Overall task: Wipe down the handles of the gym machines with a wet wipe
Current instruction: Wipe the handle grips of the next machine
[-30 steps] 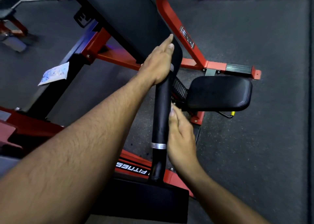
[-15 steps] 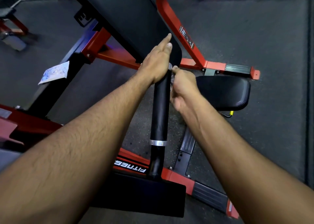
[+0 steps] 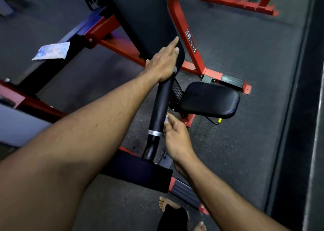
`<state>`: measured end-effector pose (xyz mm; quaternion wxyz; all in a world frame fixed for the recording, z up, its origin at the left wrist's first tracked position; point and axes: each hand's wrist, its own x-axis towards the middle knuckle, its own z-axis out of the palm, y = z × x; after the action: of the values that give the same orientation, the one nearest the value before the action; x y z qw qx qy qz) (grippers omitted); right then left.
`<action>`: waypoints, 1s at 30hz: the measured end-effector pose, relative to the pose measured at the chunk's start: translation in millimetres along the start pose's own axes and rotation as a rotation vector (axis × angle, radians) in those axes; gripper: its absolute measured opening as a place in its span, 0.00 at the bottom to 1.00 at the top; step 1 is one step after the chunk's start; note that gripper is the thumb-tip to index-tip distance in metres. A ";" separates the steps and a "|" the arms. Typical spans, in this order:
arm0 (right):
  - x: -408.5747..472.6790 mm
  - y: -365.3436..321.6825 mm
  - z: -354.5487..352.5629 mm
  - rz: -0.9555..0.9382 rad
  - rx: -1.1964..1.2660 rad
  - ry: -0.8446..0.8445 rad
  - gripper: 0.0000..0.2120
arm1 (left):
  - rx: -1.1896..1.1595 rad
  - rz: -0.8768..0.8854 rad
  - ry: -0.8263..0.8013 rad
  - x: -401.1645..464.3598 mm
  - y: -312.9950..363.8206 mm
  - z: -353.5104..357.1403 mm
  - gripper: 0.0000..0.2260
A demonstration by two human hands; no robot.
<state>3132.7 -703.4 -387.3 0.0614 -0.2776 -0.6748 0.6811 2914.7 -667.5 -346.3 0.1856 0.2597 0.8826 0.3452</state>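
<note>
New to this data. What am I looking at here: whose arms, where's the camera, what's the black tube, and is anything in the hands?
There is one picture, from a camera worn on a person's head, looking forward and down, so the two bare arms are the wearer's own. No robot is involved.

The black tube is the padded handle of a red-framed gym machine, ending in a silver ring. The left hand rests over the handle's top end, fingers stretched forward. The right hand is at the handle's lower part, and a small white scrap at its fingers is probably the wet wipe; too little shows to be sure.

Beside the handle sits the machine's black seat pad. A pale packet lies on the frame to the left. The floor is dark rubber matting, and the wearer's bare feet show at the bottom.
</note>
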 end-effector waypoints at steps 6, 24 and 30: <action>-9.5 -21.1 -34.2 -0.059 -0.288 -0.049 0.13 | 0.002 -0.131 0.092 -47.9 20.0 -11.5 0.24; 120.5 -151.6 13.9 -0.547 -2.073 -0.904 0.34 | 0.818 -0.256 0.298 -206.9 3.6 -49.4 0.11; 94.3 -146.1 23.9 -0.382 -1.975 -1.156 0.28 | 0.797 -0.360 0.383 -205.2 10.7 -49.5 0.13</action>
<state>3000.1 -669.4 -277.5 -0.3974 0.2543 -0.8710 -0.1370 3056.6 -806.5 -274.0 -0.0377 0.0851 0.9955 -0.0163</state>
